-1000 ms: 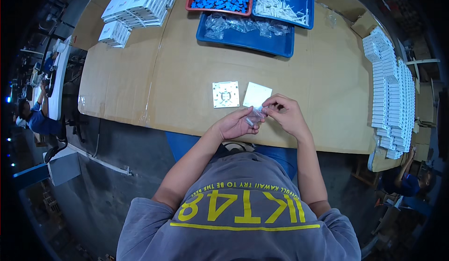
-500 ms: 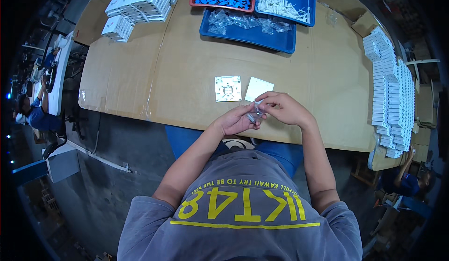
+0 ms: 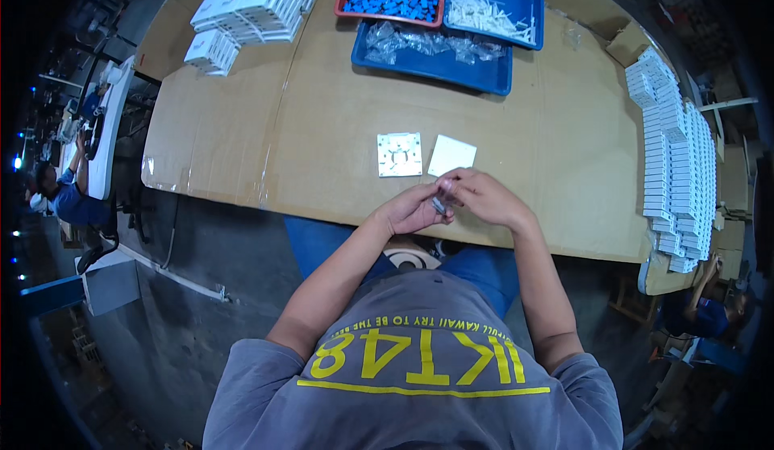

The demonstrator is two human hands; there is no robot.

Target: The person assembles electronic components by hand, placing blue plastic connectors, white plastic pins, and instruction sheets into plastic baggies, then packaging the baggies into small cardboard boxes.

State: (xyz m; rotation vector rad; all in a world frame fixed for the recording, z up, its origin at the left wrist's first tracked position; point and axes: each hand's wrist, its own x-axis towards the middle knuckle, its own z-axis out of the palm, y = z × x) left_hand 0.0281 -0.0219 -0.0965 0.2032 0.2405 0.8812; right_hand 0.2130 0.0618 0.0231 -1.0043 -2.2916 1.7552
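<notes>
Near the table's front edge, my left hand [image 3: 409, 209] is closed round a small clear plastic bag [image 3: 439, 206], with something pale at its lower end. My right hand [image 3: 488, 198] meets it from the other side, thumb and fingers pinched at the bag's top. Fingers cover most of the bag, so its contents cannot be made out. Just beyond my hands lie two square white plates. The left plate [image 3: 400, 155] shows a round cut-out pattern and small fittings; the right plate [image 3: 452, 155] is plain and slightly turned, its near corner close to my right fingers.
At the back stand a red tray [image 3: 342, 8] of blue plastic parts, a blue tray [image 3: 538, 15] of thin white sticks and another blue tray [image 3: 484, 80] of clear bags. Stacked white units [image 3: 250, 7] rise at back left, taller rows [image 3: 671, 160] along the right edge. Co-workers sit both sides.
My right fingers have closed in over the top of the bag, and less of it shows. The whole view has shifted slightly; the plates and trays stay put on the table.
</notes>
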